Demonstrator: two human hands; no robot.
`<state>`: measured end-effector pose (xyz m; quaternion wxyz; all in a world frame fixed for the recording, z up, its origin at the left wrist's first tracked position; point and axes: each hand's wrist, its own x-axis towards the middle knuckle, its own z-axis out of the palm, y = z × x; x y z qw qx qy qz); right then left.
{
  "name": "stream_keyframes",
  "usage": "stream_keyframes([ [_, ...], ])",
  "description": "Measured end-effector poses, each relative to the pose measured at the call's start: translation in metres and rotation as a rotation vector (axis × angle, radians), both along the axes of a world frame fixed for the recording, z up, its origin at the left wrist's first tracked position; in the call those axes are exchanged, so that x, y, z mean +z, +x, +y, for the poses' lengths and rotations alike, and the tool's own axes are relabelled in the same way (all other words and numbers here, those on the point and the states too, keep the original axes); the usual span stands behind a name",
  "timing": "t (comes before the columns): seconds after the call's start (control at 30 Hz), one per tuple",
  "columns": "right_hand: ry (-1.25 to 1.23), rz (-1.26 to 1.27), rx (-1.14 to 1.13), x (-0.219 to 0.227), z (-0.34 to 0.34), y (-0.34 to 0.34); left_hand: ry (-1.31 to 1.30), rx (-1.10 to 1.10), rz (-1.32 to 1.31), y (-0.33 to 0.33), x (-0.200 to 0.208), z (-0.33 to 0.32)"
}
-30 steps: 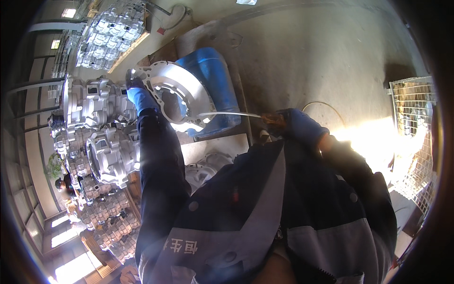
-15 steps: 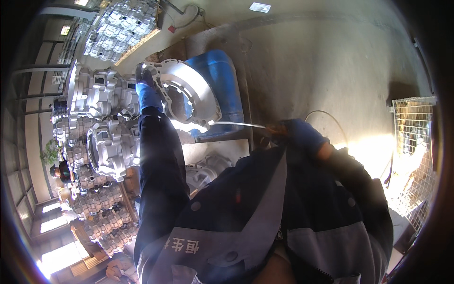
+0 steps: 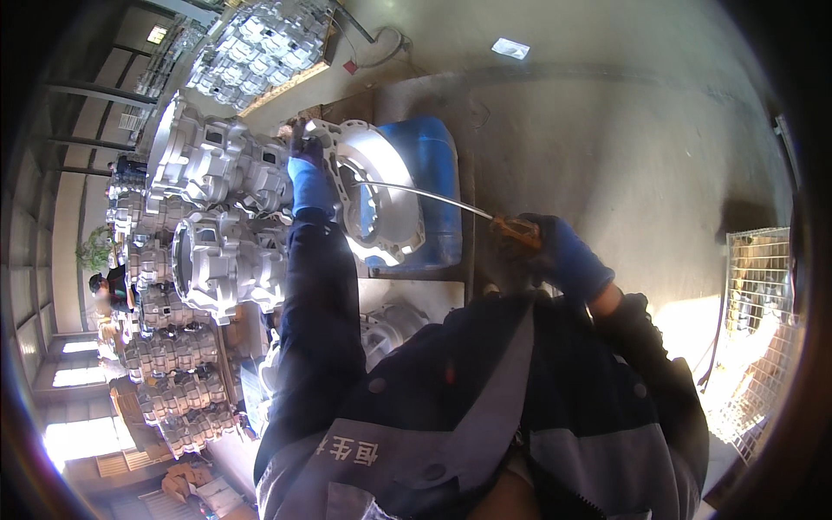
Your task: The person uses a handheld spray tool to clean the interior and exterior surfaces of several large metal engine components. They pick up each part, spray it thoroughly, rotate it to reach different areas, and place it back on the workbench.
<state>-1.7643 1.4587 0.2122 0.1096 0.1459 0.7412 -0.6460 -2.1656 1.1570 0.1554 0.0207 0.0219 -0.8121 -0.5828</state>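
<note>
A silvery cast-metal housing (image 3: 403,160) with a wide ring-shaped mouth stands tilted in front of a blue plastic drum (image 3: 444,186). At its upper left edge my left hand (image 3: 310,169), in a blue and dark glove, is closed on the rim. My right hand (image 3: 563,253), also gloved, is wrapped round the orange handle of a long, thin metal hand tool (image 3: 451,201). The rod points left, and its tip lies across the housing's central opening; whether it touches the metal I cannot tell.
More castings (image 3: 230,264) stand close beside my left arm, with further rows behind. A stacked pallet of castings (image 3: 260,52) is at the far left. On the right is a wire mesh cage (image 3: 754,303). Another person (image 3: 113,286) is at the far left edge.
The tool's tip has moved from the housing's lower rim to its central opening. My left hand keeps its hold on the rim. The whole view has shifted somewhat.
</note>
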Motion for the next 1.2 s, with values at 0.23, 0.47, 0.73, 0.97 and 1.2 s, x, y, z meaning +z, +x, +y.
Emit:
stream_keyframes([
  [0.23,0.028,-0.002,0.093,0.010,-0.007,-0.022,-0.144,-0.159,0.158,-0.024,-0.016,-0.025],
  [0.47,0.209,0.070,0.094,-0.003,-0.018,-0.018,-0.071,-0.057,0.153,-0.026,-0.032,-0.017],
  [0.73,0.075,0.075,0.138,0.005,-0.015,-0.031,-0.225,-0.118,0.492,-0.065,-0.074,-0.056],
  [0.97,0.031,0.255,0.015,-0.016,-0.005,-0.050,0.151,-0.232,0.279,-0.017,-0.039,-0.007],
  [1.2,-0.179,0.111,-0.021,0.008,0.000,-0.072,0.357,-0.210,0.240,-0.042,-0.067,-0.032],
])
